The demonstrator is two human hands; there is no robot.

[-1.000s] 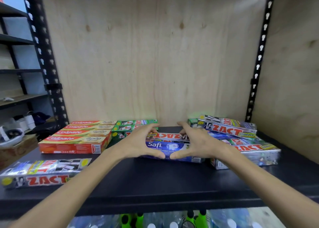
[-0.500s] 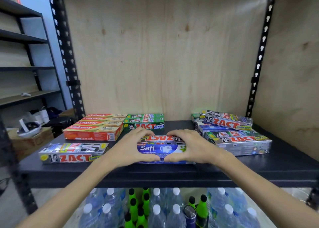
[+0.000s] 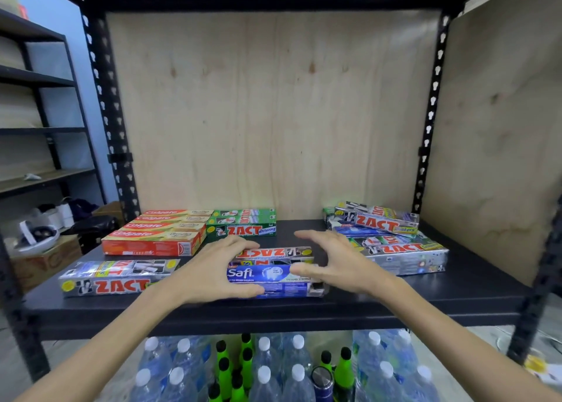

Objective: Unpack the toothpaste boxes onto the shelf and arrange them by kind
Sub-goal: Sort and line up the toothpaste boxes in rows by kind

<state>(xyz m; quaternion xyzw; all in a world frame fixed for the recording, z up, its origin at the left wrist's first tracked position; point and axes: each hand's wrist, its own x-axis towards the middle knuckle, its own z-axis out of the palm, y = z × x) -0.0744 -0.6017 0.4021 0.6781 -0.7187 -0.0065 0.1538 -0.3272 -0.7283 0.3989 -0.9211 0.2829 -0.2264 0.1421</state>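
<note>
The left hand [image 3: 209, 272] has its grip curled round the left end of a blue Safi toothpaste carton [image 3: 273, 280], thumb at its front edge. The right hand [image 3: 337, 264] is released, fingers spread just above the carton's right end. The carton lies at the front of the black metal shelf [image 3: 425, 298], with silver ZACT boxes [image 3: 275, 254] touching behind it. Red Colgate cartons [image 3: 158, 234] sit back left
</note>
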